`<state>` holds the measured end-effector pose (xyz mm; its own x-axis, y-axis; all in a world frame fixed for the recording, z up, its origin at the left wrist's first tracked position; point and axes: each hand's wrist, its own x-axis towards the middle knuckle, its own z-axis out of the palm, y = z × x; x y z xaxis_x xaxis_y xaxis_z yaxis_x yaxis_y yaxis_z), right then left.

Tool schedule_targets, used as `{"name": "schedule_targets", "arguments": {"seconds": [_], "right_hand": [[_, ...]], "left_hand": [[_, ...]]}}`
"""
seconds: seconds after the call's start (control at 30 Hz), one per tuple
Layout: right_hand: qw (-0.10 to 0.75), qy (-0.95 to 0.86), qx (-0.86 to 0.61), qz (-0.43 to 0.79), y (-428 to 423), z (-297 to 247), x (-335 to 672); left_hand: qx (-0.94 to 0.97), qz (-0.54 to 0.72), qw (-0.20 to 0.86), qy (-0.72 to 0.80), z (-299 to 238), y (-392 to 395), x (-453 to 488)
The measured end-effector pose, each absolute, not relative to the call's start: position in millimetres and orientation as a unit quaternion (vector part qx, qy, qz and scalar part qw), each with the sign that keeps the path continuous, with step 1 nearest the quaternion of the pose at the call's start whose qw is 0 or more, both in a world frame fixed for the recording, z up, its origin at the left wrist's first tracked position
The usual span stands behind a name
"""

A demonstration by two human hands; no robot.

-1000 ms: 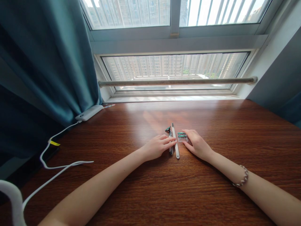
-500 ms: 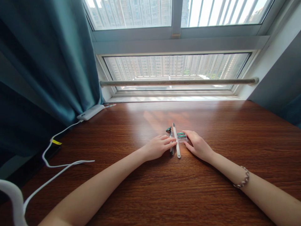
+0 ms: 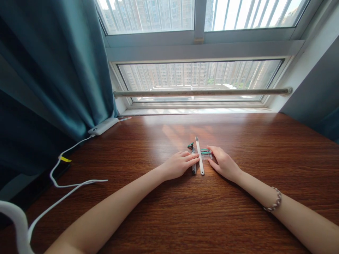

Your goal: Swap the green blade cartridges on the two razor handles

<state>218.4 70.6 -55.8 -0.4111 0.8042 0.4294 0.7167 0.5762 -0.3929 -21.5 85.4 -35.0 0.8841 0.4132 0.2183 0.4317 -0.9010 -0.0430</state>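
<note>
On the brown wooden table (image 3: 185, 211) lie a dark razor (image 3: 191, 151) with a green-edged head, a long white stick-shaped item (image 3: 199, 155) beside it, and a clear case of green razor cartridges (image 3: 205, 153). My left hand (image 3: 178, 164) rests palm down, fingers stretched out, fingertips on the razor handle and the white item. My right hand (image 3: 224, 163) lies flat just right of the case, fingertips touching its near edge. Neither hand has closed round anything.
A white power bank (image 3: 103, 126) sits at the table's back left under a teal curtain (image 3: 50, 70), its white cable (image 3: 69, 183) trailing along the left side. A window with a horizontal rail (image 3: 201, 92) runs behind the table.
Almost nothing has moved; the view has shifted slightly and both hands stay by the razor, white item and cartridge case.
</note>
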Motion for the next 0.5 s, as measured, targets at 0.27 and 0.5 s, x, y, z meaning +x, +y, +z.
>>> {"name": "schedule_targets", "arguments": {"seconds": [0.27, 0.5], "right_hand": [[0.312, -0.844, -0.435, 0.047, 69.8, -50.3, 217.8], [0.334, -0.870, -0.361, 0.018, 51.7, -44.4, 205.4]], "left_hand": [[-0.966, -0.129, 0.025, -0.223, -30.6, 82.7, -20.5], [-0.967, -0.143, 0.045, -0.204, -34.9, 83.2, -22.0]]}}
